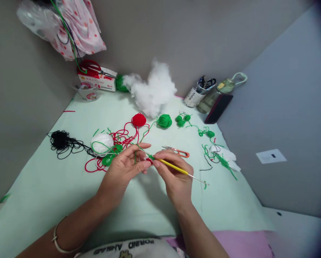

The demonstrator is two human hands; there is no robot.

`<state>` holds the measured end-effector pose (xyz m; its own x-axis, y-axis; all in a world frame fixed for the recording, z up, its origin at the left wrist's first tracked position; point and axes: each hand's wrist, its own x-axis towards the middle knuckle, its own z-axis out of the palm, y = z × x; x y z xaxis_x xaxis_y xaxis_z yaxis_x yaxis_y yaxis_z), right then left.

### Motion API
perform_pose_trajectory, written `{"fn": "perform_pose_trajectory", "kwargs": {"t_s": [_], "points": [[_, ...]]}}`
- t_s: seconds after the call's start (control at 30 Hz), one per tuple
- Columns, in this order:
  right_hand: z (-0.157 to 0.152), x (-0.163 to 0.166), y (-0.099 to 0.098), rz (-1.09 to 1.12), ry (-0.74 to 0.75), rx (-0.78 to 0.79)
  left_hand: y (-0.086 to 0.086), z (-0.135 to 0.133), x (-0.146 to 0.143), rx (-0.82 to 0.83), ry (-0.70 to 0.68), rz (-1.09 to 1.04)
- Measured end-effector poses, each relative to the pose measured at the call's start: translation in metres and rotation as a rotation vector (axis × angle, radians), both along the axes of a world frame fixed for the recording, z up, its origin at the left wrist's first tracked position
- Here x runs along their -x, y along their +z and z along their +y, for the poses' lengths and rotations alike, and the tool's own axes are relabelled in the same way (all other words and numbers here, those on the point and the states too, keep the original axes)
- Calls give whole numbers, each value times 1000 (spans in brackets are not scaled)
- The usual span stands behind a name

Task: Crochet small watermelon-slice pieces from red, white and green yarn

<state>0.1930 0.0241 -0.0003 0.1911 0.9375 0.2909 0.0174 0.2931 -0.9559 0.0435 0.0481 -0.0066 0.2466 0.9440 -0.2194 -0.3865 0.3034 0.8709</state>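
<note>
My right hand [175,173] is closed round the yellow handle of a crochet hook [173,166], whose bare metal end points down to the right. Between the thumb and fingers of my left hand [125,165] is a small crochet piece [149,160] in red, white and green, mostly covered by the fingertips. The hook's other end meets this piece. Green yarn runs over my left fingers and back towards a green yarn ball [164,121]. Orange thread snips [178,152] lie just beyond my right hand.
Red [139,120], white [102,144] and black yarn [60,139] lie tangled on the left. White stuffing [156,89] is heaped at the back. A pen cup [194,96], bottle [208,100] and phone [218,109] stand back right; green scraps [221,159] lie right. Partitions enclose the table.
</note>
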Motion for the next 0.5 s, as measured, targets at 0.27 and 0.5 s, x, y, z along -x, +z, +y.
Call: {"fn": "perform_pose_trajectory", "kwargs": {"t_s": [0.27, 0.5], "points": [[1, 0, -10, 27, -63, 119, 5, 5, 5, 273, -201, -254], [7, 2, -8, -52, -78, 76, 5, 6, -1, 300, -134, -371]]}}
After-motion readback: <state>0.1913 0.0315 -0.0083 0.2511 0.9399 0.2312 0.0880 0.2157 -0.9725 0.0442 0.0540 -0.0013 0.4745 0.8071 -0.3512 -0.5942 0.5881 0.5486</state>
